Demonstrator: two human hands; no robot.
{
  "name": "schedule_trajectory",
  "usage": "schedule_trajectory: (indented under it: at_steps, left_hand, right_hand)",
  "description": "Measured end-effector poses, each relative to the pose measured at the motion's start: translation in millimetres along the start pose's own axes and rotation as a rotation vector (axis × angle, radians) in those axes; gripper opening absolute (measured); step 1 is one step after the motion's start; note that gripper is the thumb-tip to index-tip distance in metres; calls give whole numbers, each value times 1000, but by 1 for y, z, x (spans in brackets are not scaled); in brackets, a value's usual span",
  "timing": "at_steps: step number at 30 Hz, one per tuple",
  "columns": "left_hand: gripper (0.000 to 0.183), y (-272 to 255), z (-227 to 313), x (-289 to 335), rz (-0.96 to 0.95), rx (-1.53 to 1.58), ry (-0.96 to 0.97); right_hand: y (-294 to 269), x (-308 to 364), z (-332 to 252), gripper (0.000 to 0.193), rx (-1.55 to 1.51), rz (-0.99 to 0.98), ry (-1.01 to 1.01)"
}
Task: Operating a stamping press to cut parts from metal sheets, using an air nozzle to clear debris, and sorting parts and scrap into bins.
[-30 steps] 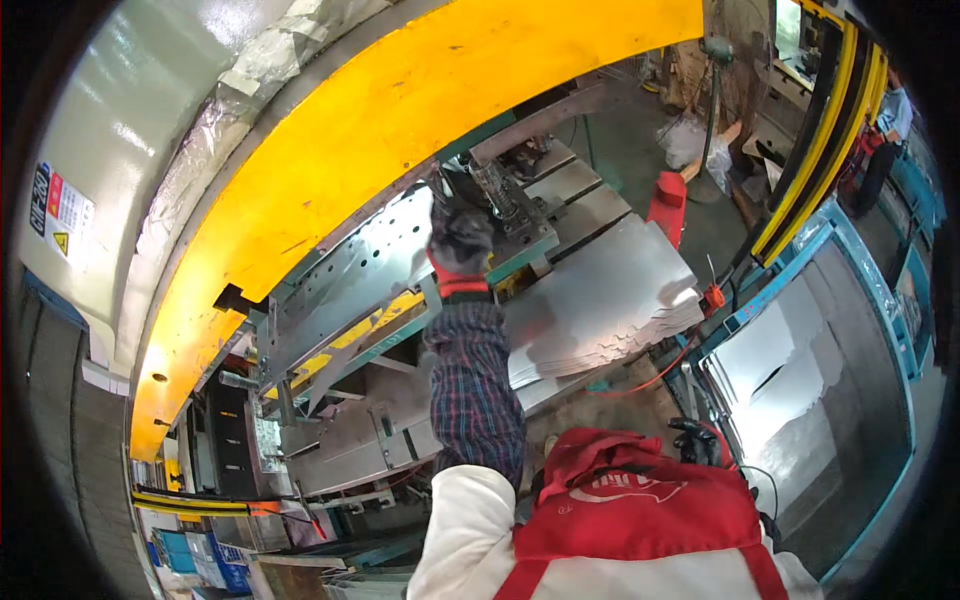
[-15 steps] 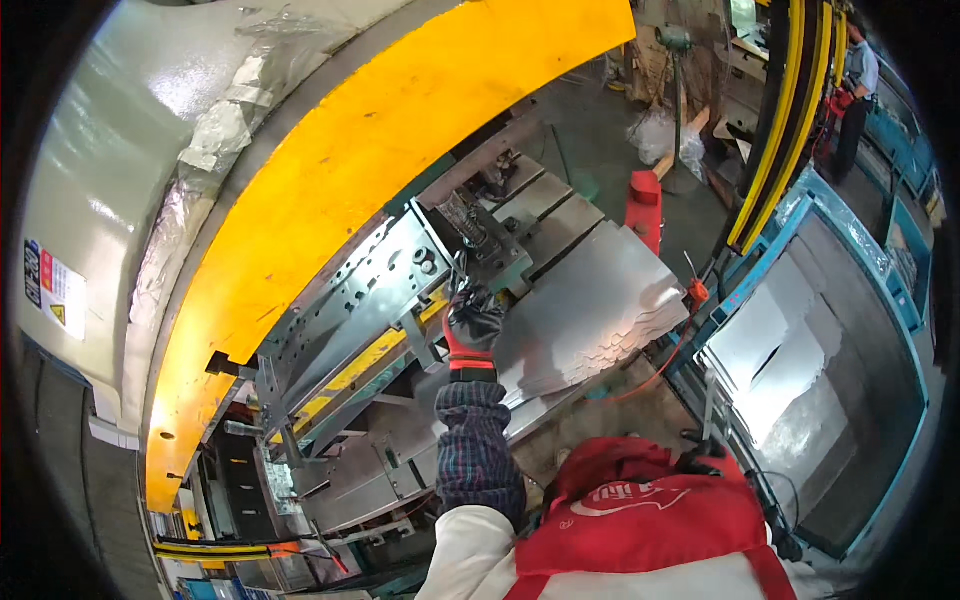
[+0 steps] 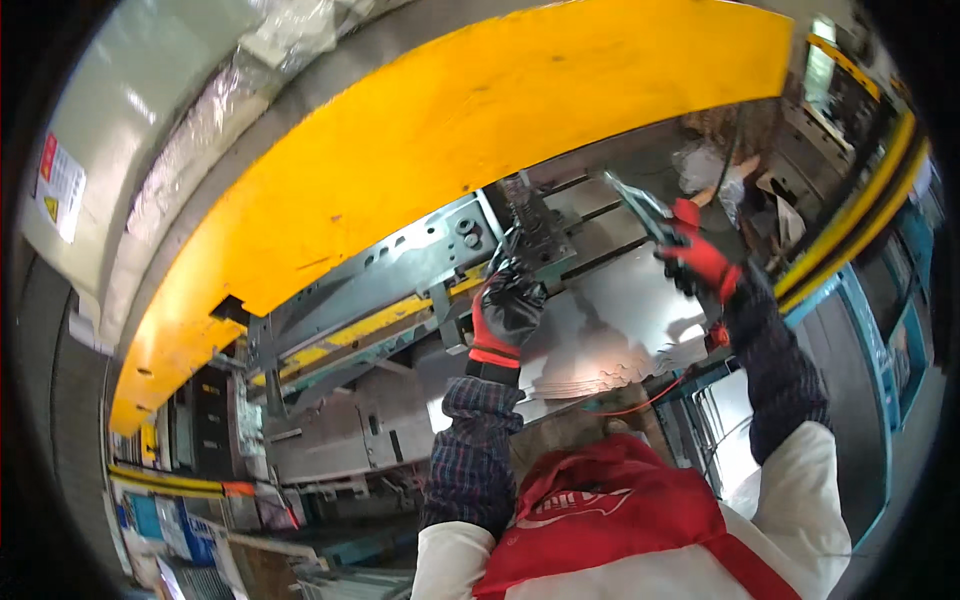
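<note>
My left hand (image 3: pixel 507 315), in a black and red glove, is closed around a slim metal tool (image 3: pixel 506 243) whose thin tip points up at the press die (image 3: pixel 425 250). Its exact kind does not show. My right hand (image 3: pixel 700 263), gloved alike, is raised at the right and grips a long grey metal tool (image 3: pixel 637 205), somewhat blurred, pointing up and left. Below and between both hands lies a stack of shiny metal sheets (image 3: pixel 625 310) with wavy near edges.
A wide yellow press beam (image 3: pixel 480 100) arches over the die. Yellow and black guard posts (image 3: pixel 860 215) stand at the right, near a blue-framed rack (image 3: pixel 862 310). An orange cable (image 3: pixel 645 400) runs below the sheets.
My right hand has come up from beside my body to above the right end of the sheets, carrying the long tool. The view has shifted; my left hand stays by the die.
</note>
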State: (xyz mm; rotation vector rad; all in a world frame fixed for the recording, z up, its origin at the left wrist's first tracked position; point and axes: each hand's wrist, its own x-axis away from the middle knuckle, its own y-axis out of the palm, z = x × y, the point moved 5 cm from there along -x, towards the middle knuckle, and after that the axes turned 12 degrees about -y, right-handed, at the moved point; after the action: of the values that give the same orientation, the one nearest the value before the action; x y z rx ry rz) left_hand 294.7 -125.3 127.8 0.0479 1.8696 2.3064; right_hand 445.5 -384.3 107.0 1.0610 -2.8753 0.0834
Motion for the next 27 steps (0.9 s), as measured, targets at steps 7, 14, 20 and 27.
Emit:
schedule_trajectory:
  at_steps: [7, 14, 20, 27]
  left_hand:
    - [21, 6, 7, -3, 202, -238, 225]
    - [20, 19, 7, -15, -47, -60, 214]
    - [27, 35, 19, -27, -49, -135, 231]
    - [32, 42, 39, 43, 399, -610, 436]
  right_hand:
    - [9, -197, -56, 34, 498, -389, -286]
    - [20, -246, -49, 33, 524, -481, -161]
    - [19, -260, -44, 33, 460, -446, -108]
    - [7, -255, -75, 32, 271, -345, -81]
